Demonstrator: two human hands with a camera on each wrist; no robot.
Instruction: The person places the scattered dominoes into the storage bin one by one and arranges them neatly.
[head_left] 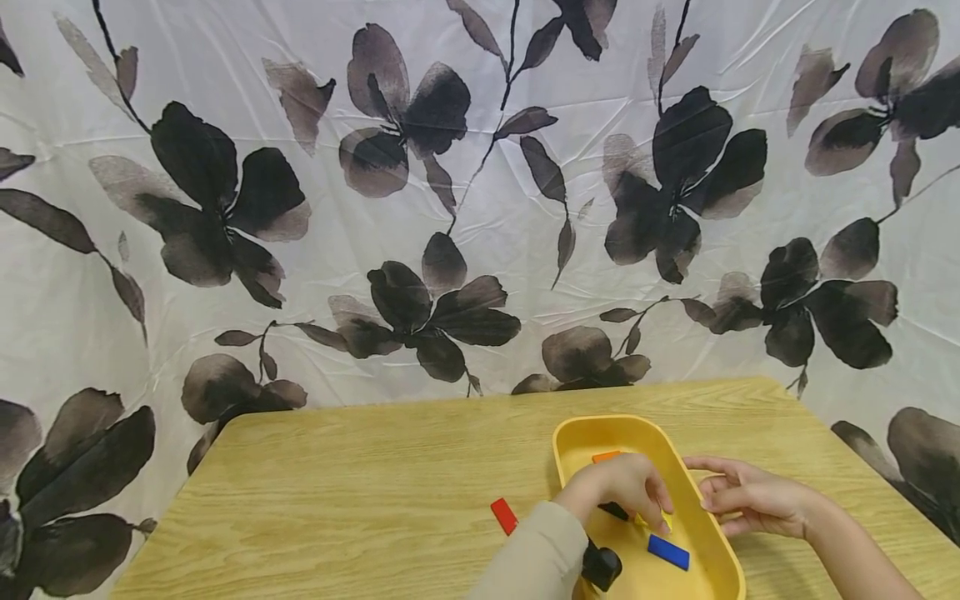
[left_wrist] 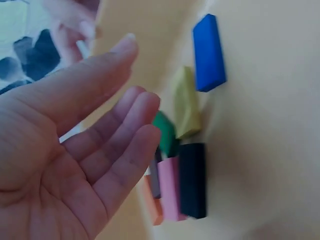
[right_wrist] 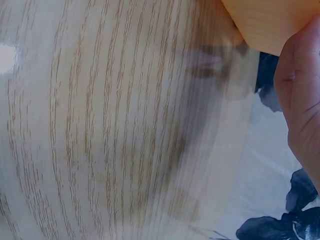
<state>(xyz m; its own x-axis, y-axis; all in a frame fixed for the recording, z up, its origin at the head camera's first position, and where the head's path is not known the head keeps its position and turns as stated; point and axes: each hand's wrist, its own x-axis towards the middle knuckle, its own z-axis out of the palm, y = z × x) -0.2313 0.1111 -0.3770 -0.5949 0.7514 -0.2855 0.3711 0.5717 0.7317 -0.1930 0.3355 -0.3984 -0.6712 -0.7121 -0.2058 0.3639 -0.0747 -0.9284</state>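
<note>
My left hand (head_left: 626,487) reaches down into a yellow tray (head_left: 720,554). Its fingers are loosely bent, with nothing held between them in the left wrist view. Near the fingertips lie a yellow block (left_wrist: 186,105), a green block (left_wrist: 166,132) and a blue block (left_wrist: 209,52). Further along are a black block (left_wrist: 192,180), a pink block (left_wrist: 171,190), a dark narrow block (left_wrist: 155,175) and an orange block (left_wrist: 153,202). My right hand (head_left: 765,500) touches the tray's outer right side, fingers extended. Only part of that hand (right_wrist: 305,95) shows in the right wrist view.
A red block (head_left: 504,516) lies on the wooden table (head_left: 337,492), left of the tray and close to my left sleeve (head_left: 536,554). Behind the table hangs a white cloth (head_left: 300,183) with dark flowers. The tray stands toward the table's right side.
</note>
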